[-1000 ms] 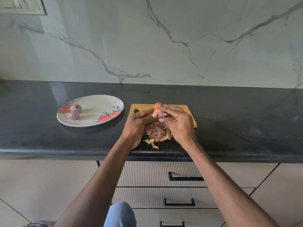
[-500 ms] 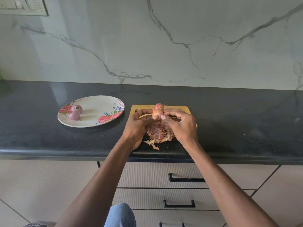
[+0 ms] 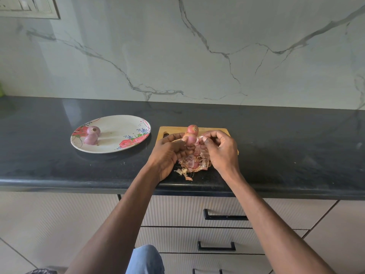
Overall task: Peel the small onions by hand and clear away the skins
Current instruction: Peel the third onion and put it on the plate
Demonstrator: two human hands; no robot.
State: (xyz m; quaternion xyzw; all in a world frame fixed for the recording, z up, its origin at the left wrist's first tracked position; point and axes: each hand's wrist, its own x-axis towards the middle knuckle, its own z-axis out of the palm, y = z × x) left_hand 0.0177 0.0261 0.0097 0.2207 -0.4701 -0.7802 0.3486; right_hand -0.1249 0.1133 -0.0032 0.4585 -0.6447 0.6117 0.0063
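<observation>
Left hand [image 3: 167, 153] grips an onion [image 3: 190, 140] above the cutting board [image 3: 213, 130]; right hand [image 3: 221, 149] pinches a skin strip [image 3: 199, 139] beside it. Skins [image 3: 194, 162] heap near the counter [image 3: 276, 155] front edge; bare counter lies right.

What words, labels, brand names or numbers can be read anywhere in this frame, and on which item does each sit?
None can be read.
The white oval plate with red roses carries only a floral pattern, no lettering.
The wooden cutting board, black stone counter and pale switch panel show no legible marks.
</observation>
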